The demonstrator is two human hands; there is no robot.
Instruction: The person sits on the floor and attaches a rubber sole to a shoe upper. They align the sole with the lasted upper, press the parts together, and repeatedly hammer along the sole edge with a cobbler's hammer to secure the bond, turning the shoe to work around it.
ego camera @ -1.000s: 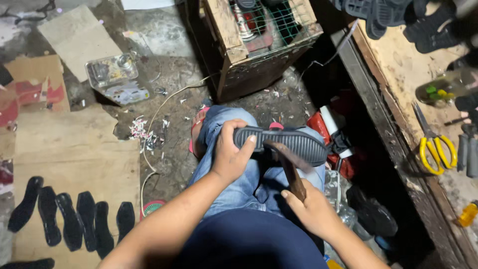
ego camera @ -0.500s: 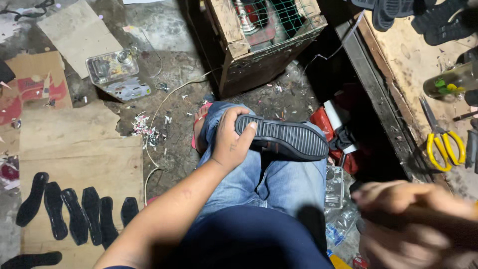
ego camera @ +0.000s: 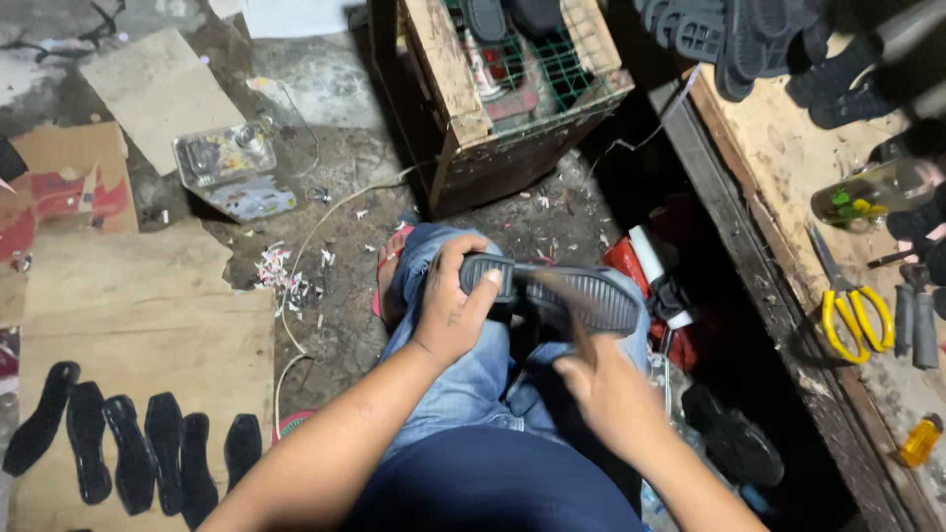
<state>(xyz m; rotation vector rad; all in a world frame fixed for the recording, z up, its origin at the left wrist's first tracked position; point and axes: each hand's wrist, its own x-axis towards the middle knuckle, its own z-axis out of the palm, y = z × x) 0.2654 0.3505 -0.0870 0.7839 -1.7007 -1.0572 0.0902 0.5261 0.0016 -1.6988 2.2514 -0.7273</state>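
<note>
- the black shoe sole [ego camera: 567, 294] lies tread-up across the person's knees, over the blue jeans [ego camera: 463, 394], its long side running left to right.
- the left hand [ego camera: 448, 305] is closed around the sole's left end, thumb on top and fingers curled under it.
- the right hand [ego camera: 606, 389] sits just below the sole's middle; it is blurred, curled around a thin tool whose tip touches the tread. i cannot tell what the tool is.
- a wooden crate [ego camera: 493, 99] stands close ahead of the knees, leaving only a narrow strip of littered floor between.
- the edge of a wooden bench [ego camera: 778, 296] runs down the right side, with yellow scissors [ego camera: 852, 310] on it; dark clutter fills the gap between it and the right knee.
- the left is more open: flat cardboard [ego camera: 138, 305] with a row of black sole pieces [ego camera: 138, 448] near its lower edge, well apart from the hands.
</note>
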